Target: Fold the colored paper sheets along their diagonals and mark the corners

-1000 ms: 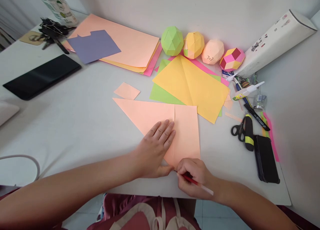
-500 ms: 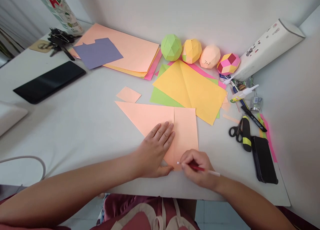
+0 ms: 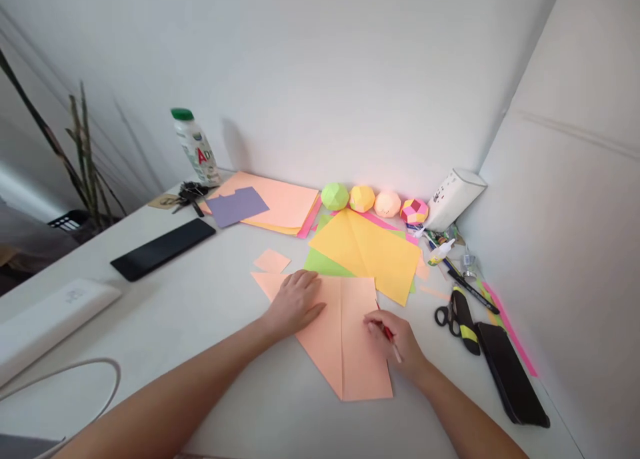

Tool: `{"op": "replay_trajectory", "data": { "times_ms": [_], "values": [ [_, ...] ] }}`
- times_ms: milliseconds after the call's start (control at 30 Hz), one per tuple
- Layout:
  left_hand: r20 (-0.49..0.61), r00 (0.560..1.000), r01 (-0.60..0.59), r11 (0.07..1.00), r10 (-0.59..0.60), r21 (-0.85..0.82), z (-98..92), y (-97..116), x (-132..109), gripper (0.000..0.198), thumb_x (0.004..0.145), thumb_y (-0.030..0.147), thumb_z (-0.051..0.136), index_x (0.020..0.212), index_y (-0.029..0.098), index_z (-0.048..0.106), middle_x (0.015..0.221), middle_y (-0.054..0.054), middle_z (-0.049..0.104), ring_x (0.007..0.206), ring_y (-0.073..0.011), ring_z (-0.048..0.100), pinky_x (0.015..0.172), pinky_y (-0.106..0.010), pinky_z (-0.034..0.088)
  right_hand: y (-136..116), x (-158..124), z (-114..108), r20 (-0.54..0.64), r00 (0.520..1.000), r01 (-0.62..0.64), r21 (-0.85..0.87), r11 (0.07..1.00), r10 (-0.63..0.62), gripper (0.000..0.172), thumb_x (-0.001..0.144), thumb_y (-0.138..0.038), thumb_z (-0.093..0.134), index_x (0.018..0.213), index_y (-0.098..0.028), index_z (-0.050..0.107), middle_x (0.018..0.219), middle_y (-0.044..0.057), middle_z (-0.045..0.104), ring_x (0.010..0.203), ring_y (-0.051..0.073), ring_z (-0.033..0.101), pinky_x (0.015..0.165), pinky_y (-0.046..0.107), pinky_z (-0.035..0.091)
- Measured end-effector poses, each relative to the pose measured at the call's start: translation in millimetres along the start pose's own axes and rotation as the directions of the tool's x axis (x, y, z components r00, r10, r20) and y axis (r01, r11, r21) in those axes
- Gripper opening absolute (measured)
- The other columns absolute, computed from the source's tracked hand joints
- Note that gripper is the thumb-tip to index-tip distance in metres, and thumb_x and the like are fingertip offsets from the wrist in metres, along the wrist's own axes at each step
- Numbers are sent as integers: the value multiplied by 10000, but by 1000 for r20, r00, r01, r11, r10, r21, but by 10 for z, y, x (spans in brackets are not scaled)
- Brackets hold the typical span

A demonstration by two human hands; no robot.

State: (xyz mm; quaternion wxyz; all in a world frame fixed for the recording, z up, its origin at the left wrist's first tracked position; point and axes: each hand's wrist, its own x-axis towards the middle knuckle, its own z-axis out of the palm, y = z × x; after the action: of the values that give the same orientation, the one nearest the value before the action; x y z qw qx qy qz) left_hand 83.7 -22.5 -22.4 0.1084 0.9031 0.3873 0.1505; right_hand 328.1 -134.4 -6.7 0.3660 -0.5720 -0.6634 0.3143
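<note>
Head view: peach paper (image 3: 345, 346) under left hand (image 3: 295, 304), pen (image 3: 389, 336) in right hand (image 3: 395, 336).

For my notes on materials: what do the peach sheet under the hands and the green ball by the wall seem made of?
The peach sheet looks like thin matte paper: it lies flat and shows a sharp straight crease. The green ball seems folded from similar paper: flat, dull facets, though small here.

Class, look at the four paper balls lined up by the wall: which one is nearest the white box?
The pink-and-yellow patterned ball, at the right end of the row beside the white box; the others are mostly single-coloured.
</note>
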Motion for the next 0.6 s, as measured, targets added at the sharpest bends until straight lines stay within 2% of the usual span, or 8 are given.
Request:
{"op": "replay_trajectory", "data": {
  "times_ms": [100,167,333,600],
  "values": [
    [-45,998,49,999,-48,5,-39,-244,134,375,837,439,543,1110,185,584,1122,-117,551,1060,-306,479,929,-475,392,11,3,-1,6,1000,7,-24,1000,-7,200,919,-311,478,892,-200,643,795,35,644,628,134,517,598,255,422],
    [-64,996,66,998,-66,1,-35,-320,158,422,795,519,583,1066,195,596,1058,-107,551,1000,-302,486,896,-473,398,37,9,-5,5,1000,4,-26,1000,-4,203,918,-294,462,888,-198,639,805,34,645,646,137,522,606,252,419],
    [-79,994,69,997,-71,-31,45,-344,128,546,728,646,603,1038,197,586,1029,-93,536,976,-288,482,888,-455,391,80,0,-14,6,1000,-8,-9,1000,8,208,913,-272,442,865,-200,631,779,18,625,655,134,513,606,243,403],
    [-90,992,87,994,-92,-62,93,-354,109,454,742,580,614,989,201,583,1040,-87,530,998,-288,477,898,-448,382,49,1,-5,4,1000,-29,18,999,29,186,902,-265,453,846,-204,619,770,13,605,656,135,488,611,247,384]
  ]
}}
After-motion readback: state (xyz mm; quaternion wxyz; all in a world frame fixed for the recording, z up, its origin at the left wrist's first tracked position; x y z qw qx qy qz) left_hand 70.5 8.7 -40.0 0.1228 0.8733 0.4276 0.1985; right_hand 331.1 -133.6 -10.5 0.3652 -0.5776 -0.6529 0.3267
